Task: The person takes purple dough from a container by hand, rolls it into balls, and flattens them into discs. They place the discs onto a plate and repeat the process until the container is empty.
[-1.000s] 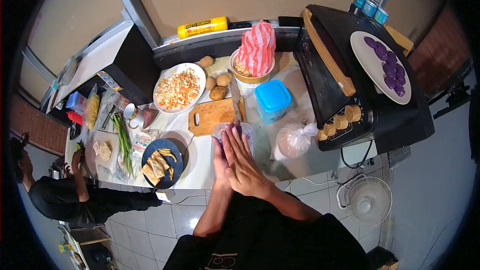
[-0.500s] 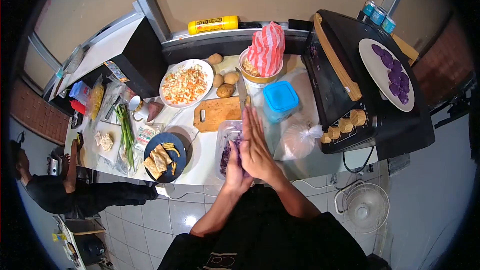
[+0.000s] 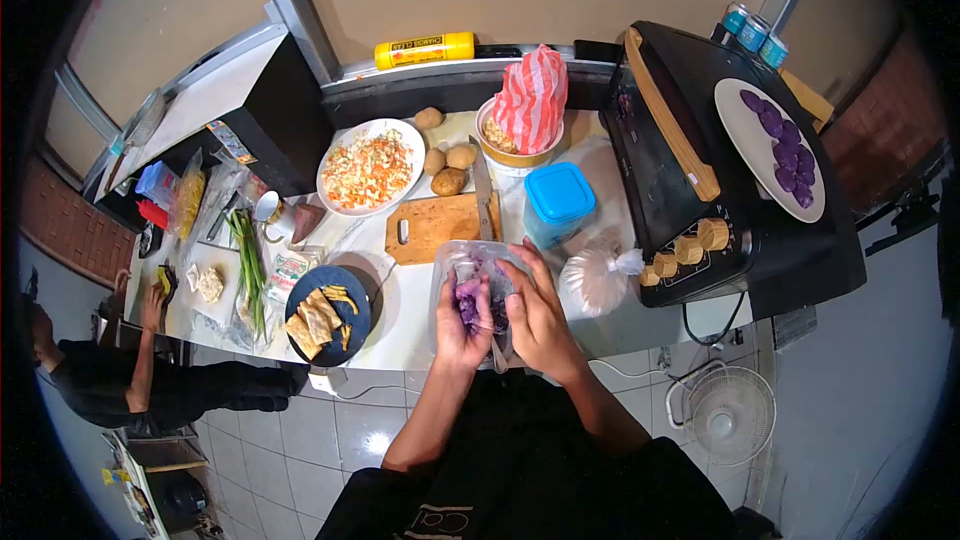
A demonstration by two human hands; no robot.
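In the palm of my left hand [image 3: 463, 338] lies a small lump of purple mash [image 3: 468, 310], with the fingers curled up around it. Purple smears mark those fingers. My right hand [image 3: 543, 320] is just to the right, its fingers apart and slightly bent, holding nothing. Both hands are over a clear plastic container [image 3: 440, 265] with more purple mash inside, partly hidden by my hands. A spoon handle [image 3: 498, 356] sticks out at its near edge. Behind the container lie a wooden cutting board [image 3: 430, 230] and a knife [image 3: 484, 190].
A blue-lidded tub [image 3: 560, 195] and a tied plastic bag [image 3: 595, 280] stand right. Purple balls lie on a white plate [image 3: 735, 115] atop the black oven [image 3: 670, 70]. Left are a bowl of chopped vegetables [image 3: 370, 165] and a dark plate [image 3: 335, 340]. Another person [image 3: 110, 380] works far left.
My palms, pressed together before, have come apart. The left has turned up, showing the purple lump, while the right has moved aside to the right with fingers spreading.
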